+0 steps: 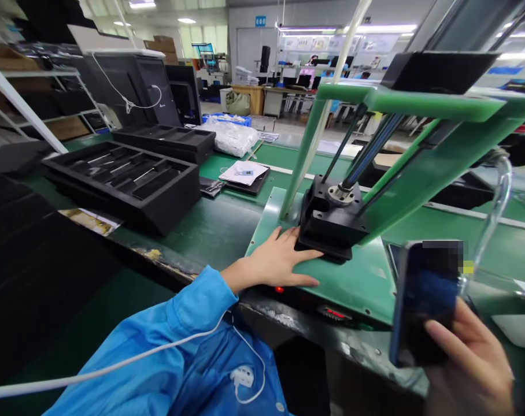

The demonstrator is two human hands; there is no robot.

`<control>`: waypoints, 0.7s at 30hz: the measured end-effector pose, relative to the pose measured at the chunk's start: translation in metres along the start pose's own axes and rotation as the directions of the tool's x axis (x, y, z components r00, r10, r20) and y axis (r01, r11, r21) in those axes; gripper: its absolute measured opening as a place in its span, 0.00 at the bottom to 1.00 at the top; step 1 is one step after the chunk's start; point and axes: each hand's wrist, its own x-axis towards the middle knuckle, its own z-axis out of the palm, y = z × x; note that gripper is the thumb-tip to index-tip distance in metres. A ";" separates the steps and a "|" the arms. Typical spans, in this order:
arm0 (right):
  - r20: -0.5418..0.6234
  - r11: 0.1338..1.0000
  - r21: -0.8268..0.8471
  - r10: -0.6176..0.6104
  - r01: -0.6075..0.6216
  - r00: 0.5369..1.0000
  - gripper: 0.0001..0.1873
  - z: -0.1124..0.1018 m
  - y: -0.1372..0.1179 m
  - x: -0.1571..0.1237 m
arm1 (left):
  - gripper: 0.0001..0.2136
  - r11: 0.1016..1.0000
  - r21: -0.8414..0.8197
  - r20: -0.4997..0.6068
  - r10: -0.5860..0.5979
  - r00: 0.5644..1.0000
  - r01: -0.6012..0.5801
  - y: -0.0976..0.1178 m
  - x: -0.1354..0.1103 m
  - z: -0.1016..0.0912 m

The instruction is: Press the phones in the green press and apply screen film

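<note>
My left hand [282,258] lies with fingers spread on the green base plate [353,283] of a press machine. Its fingertips are beside the machine's black press block [327,225], which sits under metal rods and a green frame [436,167]. Whether the fingers touch the block I cannot tell. In my right hand [474,352] a smartphone [427,303] is held upright at the right, its dark screen facing me. The thumb lies over the lower part of the screen. A red digital display [334,313] glows on the base's front edge.
To the left, a black foam tray [158,190] with thin tools in its slots stands on the green bench. Behind it are another black tray [180,138], a plastic bag [232,136] and papers [243,172]. A clear hose [499,202] hangs at right. A white cable [136,361] crosses my sleeve.
</note>
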 end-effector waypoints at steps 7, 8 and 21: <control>0.107 0.973 0.193 -0.147 0.124 0.983 0.27 0.049 -0.002 0.022 | 0.30 0.999 0.032 -0.032 0.015 0.999 -0.014 -0.001 -0.002 0.002; 0.108 0.974 0.190 -0.142 0.120 0.984 0.27 0.050 -0.001 0.024 | 0.30 0.999 0.029 -0.033 0.014 0.999 -0.013 -0.002 -0.002 0.002; 0.115 0.982 0.187 -0.061 0.038 0.992 0.27 0.047 -0.003 0.022 | 0.29 0.999 -0.037 -0.024 0.011 1.000 -0.012 -0.002 -0.001 -0.001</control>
